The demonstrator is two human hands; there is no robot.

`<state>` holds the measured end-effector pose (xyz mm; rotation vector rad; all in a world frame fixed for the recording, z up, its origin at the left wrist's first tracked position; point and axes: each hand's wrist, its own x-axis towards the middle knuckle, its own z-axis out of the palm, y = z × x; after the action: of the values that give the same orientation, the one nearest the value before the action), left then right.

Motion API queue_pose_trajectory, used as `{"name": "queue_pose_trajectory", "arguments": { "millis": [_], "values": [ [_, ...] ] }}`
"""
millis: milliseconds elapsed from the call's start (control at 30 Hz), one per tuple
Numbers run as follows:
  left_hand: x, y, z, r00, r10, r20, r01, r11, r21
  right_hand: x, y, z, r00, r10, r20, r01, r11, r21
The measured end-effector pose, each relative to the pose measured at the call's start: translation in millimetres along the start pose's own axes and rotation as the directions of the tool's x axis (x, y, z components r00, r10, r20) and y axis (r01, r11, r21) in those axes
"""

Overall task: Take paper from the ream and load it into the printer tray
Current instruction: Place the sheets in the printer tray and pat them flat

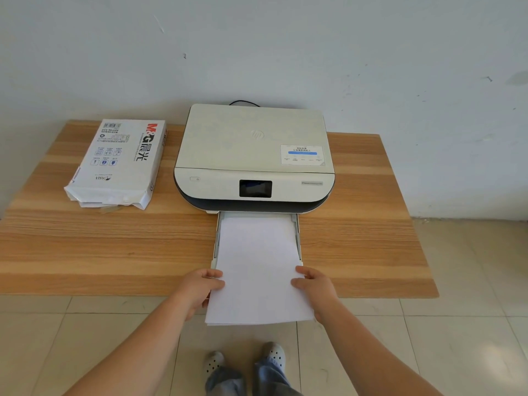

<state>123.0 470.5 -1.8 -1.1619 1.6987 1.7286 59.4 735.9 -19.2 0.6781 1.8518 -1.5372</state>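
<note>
A white stack of paper [258,267] lies partly inside the printer tray [298,224], its near end jutting out past the table's front edge. My left hand [200,290] grips the stack's left side and my right hand [313,287] grips its right side. The tray is pulled out from the front of a cream printer [254,155] with a dark screen. The opened paper ream [120,164] in a white wrapper lies flat at the table's left, its torn end facing me.
The wooden table [365,247] stands against a pale wall. A black cable [243,102] runs behind the printer. Tiled floor [85,338] and my feet in light clogs [274,355] show below the table's front edge.
</note>
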Motion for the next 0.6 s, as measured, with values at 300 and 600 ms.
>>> {"name": "queue_pose_trajectory", "arguments": {
  "millis": [300, 600],
  "values": [
    [13.1, 10.8, 8.1, 0.998, 0.012, -0.06, -0.012, 1.0, -0.007, 10.7, -9.4, 2.1, 0.999, 0.031, 0.04, -0.03, 0.999, -0.009],
    [30.8, 18.8, 12.9, 0.991, 0.017, -0.13, -0.013, 0.999, 0.03, 23.0, -24.6, 7.2, 0.997, 0.063, 0.042, -0.059, 0.994, -0.094]
  ]
}}
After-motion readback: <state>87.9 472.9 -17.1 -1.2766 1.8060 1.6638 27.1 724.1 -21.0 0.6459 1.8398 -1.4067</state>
